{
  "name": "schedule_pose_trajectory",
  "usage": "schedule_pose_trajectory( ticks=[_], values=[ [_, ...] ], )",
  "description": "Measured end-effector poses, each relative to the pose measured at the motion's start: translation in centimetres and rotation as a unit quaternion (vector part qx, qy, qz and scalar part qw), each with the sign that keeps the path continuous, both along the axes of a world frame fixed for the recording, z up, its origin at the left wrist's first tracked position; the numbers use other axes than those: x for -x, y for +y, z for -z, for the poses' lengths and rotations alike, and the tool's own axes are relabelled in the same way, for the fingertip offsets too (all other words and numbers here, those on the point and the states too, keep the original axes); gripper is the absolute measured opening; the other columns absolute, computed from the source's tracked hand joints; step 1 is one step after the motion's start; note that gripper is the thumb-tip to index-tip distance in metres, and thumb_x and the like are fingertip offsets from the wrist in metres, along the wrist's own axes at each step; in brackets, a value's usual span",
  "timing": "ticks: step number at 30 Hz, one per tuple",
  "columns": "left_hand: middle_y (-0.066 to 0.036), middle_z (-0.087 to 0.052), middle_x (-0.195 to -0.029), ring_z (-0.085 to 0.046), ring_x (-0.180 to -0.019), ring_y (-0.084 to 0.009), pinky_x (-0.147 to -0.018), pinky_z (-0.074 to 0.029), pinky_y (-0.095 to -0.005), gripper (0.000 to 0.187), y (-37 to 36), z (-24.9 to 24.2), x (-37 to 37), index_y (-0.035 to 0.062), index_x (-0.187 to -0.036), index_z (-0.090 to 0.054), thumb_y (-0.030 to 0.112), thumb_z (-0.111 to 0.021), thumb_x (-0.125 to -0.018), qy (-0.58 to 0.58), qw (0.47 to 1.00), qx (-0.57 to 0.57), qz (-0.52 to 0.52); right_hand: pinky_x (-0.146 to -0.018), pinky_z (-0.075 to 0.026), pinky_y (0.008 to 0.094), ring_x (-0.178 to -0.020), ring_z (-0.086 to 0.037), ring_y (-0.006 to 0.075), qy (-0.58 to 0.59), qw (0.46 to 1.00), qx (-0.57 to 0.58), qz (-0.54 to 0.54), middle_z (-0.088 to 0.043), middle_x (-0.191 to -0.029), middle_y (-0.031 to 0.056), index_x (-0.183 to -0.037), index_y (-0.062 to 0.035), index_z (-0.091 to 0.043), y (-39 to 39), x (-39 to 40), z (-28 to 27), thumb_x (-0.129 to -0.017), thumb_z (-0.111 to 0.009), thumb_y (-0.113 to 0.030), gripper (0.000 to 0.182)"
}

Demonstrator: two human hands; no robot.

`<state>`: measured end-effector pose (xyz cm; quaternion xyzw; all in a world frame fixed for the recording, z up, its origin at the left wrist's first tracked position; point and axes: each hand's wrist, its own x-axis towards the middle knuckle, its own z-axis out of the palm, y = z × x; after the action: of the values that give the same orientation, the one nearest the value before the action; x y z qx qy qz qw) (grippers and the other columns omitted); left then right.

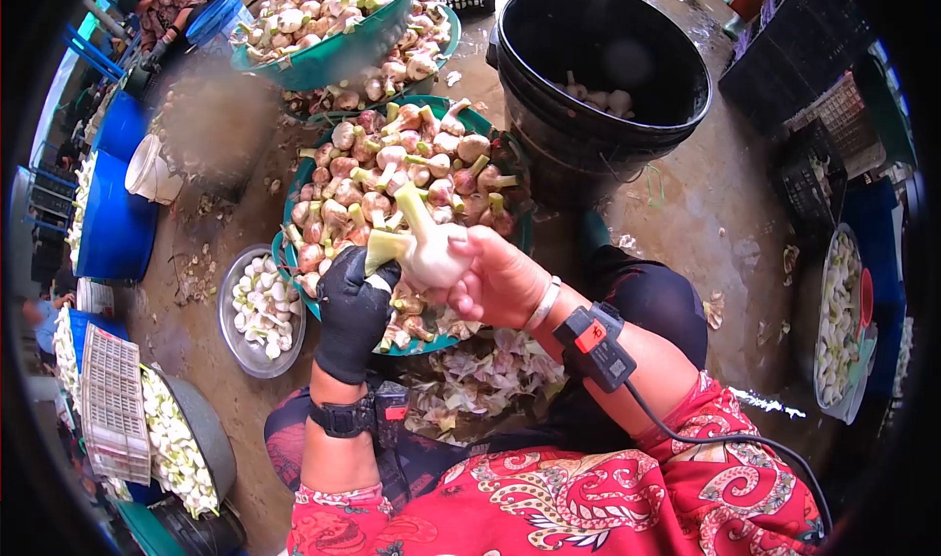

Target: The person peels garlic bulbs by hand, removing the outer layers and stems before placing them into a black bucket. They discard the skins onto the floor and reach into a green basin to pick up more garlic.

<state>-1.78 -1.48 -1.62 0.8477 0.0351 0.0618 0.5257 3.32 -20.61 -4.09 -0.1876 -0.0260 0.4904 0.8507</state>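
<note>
My left hand, in a black glove, is closed beside a peeled white garlic bulb, its fingers wrapped round the lower side of a pale green stem; a second stem points up. My bare right hand grips the same bulb from the right with thumb and fingers. Below the bulb lies a green basin heaped with unpeeled garlic. To the left of my gloved hand, a metal bowl holds small white cloves. Papery skins are piled between my legs.
A black bucket with a few bulbs stands beyond my right hand. Another heaped green basin is at the back. Blue tubs and a grey tub stand left; a garlic tray is right. A person works at upper left.
</note>
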Motion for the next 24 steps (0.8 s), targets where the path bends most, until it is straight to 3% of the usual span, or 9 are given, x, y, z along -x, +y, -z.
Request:
schedule_pose_trajectory(
  ticks=[1, 5, 10, 13, 16, 17, 20, 22, 24],
  values=[
    [-0.011, -0.065, -0.087, -0.064, -0.079, -0.0225, -0.072, -0.049, -0.0333, 0.016, 0.0, -0.1, 0.0, 0.0, -0.097, -0.067, 0.005, -0.064, -0.081, -0.012, 1.0, 0.013, -0.011, -0.053, -0.056, 0.024, -0.065, -0.068, 0.017, -0.034, 0.998, -0.029, -0.045, -0.068, -0.087, 0.0136, -0.11, -0.0042, -0.055, -0.2, -0.1, -0.2, -0.086, -0.062, -0.043, 0.046],
    [-0.006, -0.067, -0.094, -0.063, -0.084, -0.0131, -0.074, -0.05, -0.0271, 0.019, 1.2, 0.1, 0.5, -0.001, -0.103, -0.066, 0.001, -0.06, -0.084, 0.007, 0.986, 0.165, -0.008, -0.064, -0.059, 0.0314, -0.079, -0.069, 0.0278, -0.083, 0.99, -0.044, -0.101, -0.066, -0.098, 0.0166, -0.117, -0.003, -0.049, -0.7, 0.9, -2.2, -0.084, -0.066, -0.04, 0.053],
    [-0.004, -0.062, -0.098, -0.061, -0.079, -0.0114, -0.074, -0.053, -0.0265, 0.045, -0.4, -1.5, 0.8, -0.0016, -0.13, -0.05, 0.007, -0.06, -0.087, 0.073, 0.95, 0.299, -0.044, -0.076, -0.057, 0.0336, -0.093, -0.065, 0.0232, -0.137, 0.984, 0.097, 0.062, -0.061, -0.109, 0.0111, -0.124, -0.0017, -0.046, -0.8, -0.3, -1.1, -0.08, -0.072, -0.02, 0.055],
    [-0.004, -0.06, -0.102, -0.06, -0.089, -0.0122, -0.077, -0.053, -0.0277, 0.058, -1.7, -2.4, 1.1, 0.0008, -0.138, -0.043, 0.0, -0.063, -0.083, 0.038, 0.938, 0.343, 0.031, -0.082, -0.049, 0.0275, -0.09, -0.058, 0.0116, -0.351, 0.848, 0.369, 0.144, -0.061, -0.098, 0.0036, -0.11, -0.0029, -0.053, 0.1, 0.2, -1.2, -0.066, -0.079, -0.008, 0.051],
    [-0.007, -0.062, -0.108, -0.061, -0.092, -0.0134, -0.078, -0.053, -0.0287, 0.049, -2.9, -2.4, 1.3, -0.0004, -0.13, -0.051, -0.005, -0.062, -0.082, 0.009, 0.939, 0.344, 0.027, -0.082, -0.049, 0.0285, -0.09, -0.059, 0.0127, -0.281, 0.904, 0.279, 0.158, -0.06, -0.097, 0.0024, -0.109, -0.0024, -0.053, 0.6, 0.3, -0.9, -0.069, -0.076, -0.007, 0.047],
    [-0.009, -0.063, -0.11, -0.062, -0.09, -0.0139, -0.077, -0.054, -0.0288, 0.041, -2.7, -2.3, 1.2, -0.0013, -0.124, -0.054, -0.004, -0.062, -0.083, 0.023, 0.944, 0.328, 0.018, -0.083, -0.049, 0.029, -0.091, -0.059, 0.0134, -0.185, 0.947, 0.195, 0.177, -0.06, -0.097, 0.0023, -0.11, -0.0029, -0.054, 0.4, 0.3, -1.5, -0.072, -0.073, -0.006, 0.042],
    [-0.014, -0.064, -0.112, -0.065, -0.085, -0.0182, -0.074, -0.056, -0.0304, 0.02, -0.8, -0.8, 0.6, -0.0036, -0.107, -0.06, 0.002, -0.058, -0.088, 0.048, 0.949, 0.312, 0.004, -0.078, -0.049, 0.0281, -0.087, -0.058, 0.0125, -0.065, 0.944, 0.088, 0.311, -0.06, -0.092, 0.0027, -0.098, -0.0049, -0.057, 0.9, -0.8, -0.5, -0.082, -0.065, -0.002, 0.018],
    [-0.015, -0.065, -0.108, -0.066, -0.084, -0.0211, -0.071, -0.057, -0.0312, 0.02, 0.6, 0.7, 0.0, -0.0041, -0.106, -0.061, 0.009, -0.053, -0.093, 0.048, 0.902, 0.428, -0.032, -0.074, -0.048, 0.0266, -0.083, -0.058, 0.0106, -0.093, 0.958, -0.032, 0.268, -0.06, -0.091, 0.0015, -0.093, -0.0057, -0.058, -0.4, -1.3, -2.3, -0.084, -0.061, -0.001, 0.011],
    [-0.013, -0.066, -0.099, -0.066, -0.083, -0.0226, -0.069, -0.057, -0.0325, 0.025, 1.7, 1.6, -0.1, -0.0038, -0.108, -0.062, 0.012, -0.047, -0.096, -0.004, 0.934, 0.357, -0.029, -0.076, -0.047, 0.0268, -0.082, -0.058, 0.0112, -0.144, 0.974, 0.042, 0.17, -0.06, -0.093, 0.0018, -0.093, -0.0055, -0.059, -1.8, -0.6, -4.3, -0.084, -0.061, -0.001, 0.011]
  ],
)
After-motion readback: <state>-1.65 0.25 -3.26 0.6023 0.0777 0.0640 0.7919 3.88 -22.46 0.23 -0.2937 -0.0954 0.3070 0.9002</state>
